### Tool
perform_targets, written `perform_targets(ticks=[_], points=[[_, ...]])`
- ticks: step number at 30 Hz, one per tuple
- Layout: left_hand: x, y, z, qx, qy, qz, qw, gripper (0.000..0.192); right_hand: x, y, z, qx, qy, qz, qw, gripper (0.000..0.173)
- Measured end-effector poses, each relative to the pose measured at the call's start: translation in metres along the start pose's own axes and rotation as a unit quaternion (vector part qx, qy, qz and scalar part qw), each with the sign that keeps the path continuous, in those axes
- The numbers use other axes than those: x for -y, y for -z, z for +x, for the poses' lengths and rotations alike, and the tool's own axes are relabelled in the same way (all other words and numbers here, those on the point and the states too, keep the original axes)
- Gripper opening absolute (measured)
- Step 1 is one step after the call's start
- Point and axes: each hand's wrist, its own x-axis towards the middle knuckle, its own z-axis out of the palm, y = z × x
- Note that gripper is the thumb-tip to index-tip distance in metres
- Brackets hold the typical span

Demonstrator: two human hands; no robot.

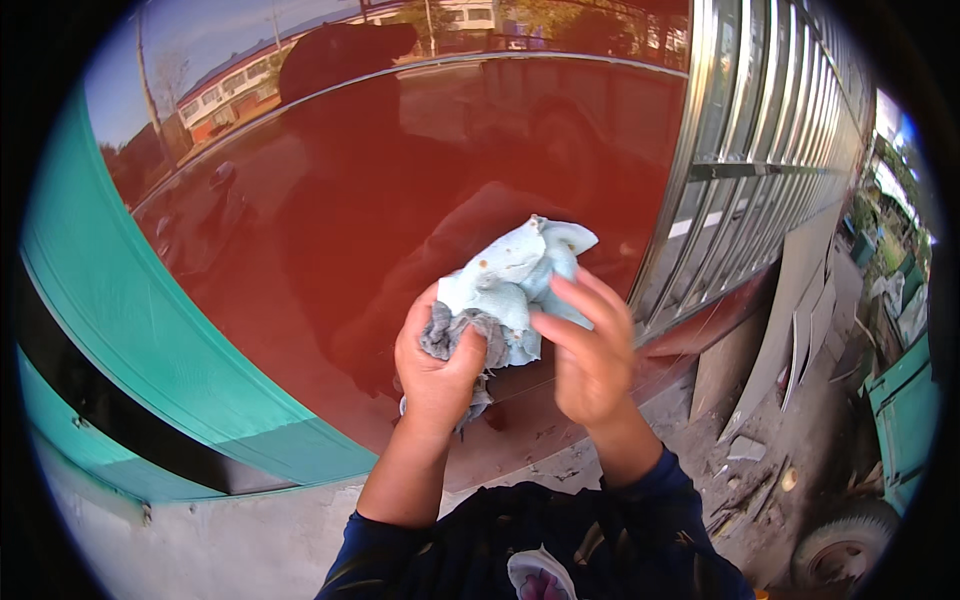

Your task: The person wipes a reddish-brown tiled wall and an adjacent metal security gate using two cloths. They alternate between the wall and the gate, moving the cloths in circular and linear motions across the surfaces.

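Note:
My left hand [442, 360] is closed on a crumpled grey cloth [486, 330] and the lower left edge of a light blue cloth [499, 274]. The blue cloth has a few small brown spots and stands up folded above the grey one. On its right side is my right hand [592, 341], slightly blurred, fingers spread against or just in front of the blue cloth; whether they touch it I cannot tell. Both hands are before a glossy dark red panel [337, 247] that mirrors a building, poles and a person's outline. More grey cloth hangs below my left hand.
Green panels [187, 330] curve along the left. A shiny metal grille [750, 150] adjoins the red panel on the right. Leaning boards [787, 300], rubble and sticks lie on the ground beyond it. A wheel with a tyre [840, 551] and a green metal body [904, 420] stand lower right.

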Motion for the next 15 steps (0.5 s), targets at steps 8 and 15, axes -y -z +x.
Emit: perform_targets(ticks=[8,15], points=[[-0.011,0.062,-0.012,-0.229,-0.445,0.235,0.833,0.057,0.021,-0.101,0.004,0.056,-0.007,-0.093,0.994,0.058],[0.0,0.106,0.008,-0.232,-0.493,0.514,0.663,0.02,-0.035,-0.065,0.051,0.021,0.0,-0.24,0.97,0.048]])
